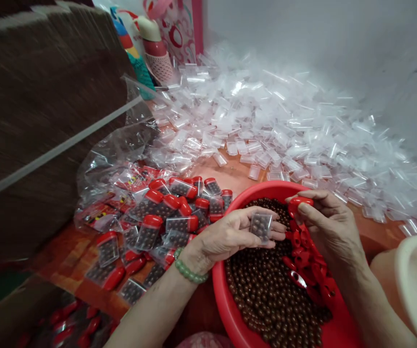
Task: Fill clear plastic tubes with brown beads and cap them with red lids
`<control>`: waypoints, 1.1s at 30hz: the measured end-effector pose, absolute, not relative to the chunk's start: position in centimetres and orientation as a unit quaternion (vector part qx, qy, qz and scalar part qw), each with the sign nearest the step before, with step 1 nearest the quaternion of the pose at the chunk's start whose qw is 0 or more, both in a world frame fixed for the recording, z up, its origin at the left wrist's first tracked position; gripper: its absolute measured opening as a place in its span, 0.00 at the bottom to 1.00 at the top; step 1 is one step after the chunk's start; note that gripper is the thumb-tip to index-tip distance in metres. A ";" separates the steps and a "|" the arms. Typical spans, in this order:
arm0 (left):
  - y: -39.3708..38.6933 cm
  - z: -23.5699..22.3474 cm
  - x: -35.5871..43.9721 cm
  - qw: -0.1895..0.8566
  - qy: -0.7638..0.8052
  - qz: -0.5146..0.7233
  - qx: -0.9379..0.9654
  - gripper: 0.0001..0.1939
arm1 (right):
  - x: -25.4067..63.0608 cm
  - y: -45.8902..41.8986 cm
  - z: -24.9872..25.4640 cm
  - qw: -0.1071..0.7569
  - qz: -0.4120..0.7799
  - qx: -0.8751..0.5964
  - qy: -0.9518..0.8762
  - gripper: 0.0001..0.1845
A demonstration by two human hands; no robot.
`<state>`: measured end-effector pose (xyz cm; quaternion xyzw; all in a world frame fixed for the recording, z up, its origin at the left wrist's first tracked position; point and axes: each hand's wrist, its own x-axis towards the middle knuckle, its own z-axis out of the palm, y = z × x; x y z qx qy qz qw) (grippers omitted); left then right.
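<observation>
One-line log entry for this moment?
left hand: holds uncapped ball-filled clear box | right hand: pinches red cap | below: red basin with brown balls, loose red caps

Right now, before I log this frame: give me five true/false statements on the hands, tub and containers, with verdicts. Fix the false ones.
1. The left hand holds a clear container with brown balls inside. True.
2. The right hand holds a red cap. True.
3. The container in the left hand has its cap on. False: no cap is on it.
4. A bracelet circles the right wrist. False: the green bracelet is on the left wrist.
5. The red tub contains brown balls and loose red pieces. True.
</observation>
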<state>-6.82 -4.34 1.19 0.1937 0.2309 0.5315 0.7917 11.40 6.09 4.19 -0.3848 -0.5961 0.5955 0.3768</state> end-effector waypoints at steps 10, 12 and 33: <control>-4.4 0.3 -7.8 0.840 0.134 0.484 0.204 0.30 | 8.5 4.7 4.3 0.372 0.653 -0.326 -0.573 0.09; -4.3 0.4 -7.9 0.848 0.123 0.475 0.199 0.28 | 8.0 4.6 4.3 0.357 0.657 -0.319 -0.582 0.09; -4.0 0.5 -6.5 0.796 0.237 0.505 0.234 0.14 | 7.6 3.8 3.4 0.349 0.602 -0.357 -0.624 0.11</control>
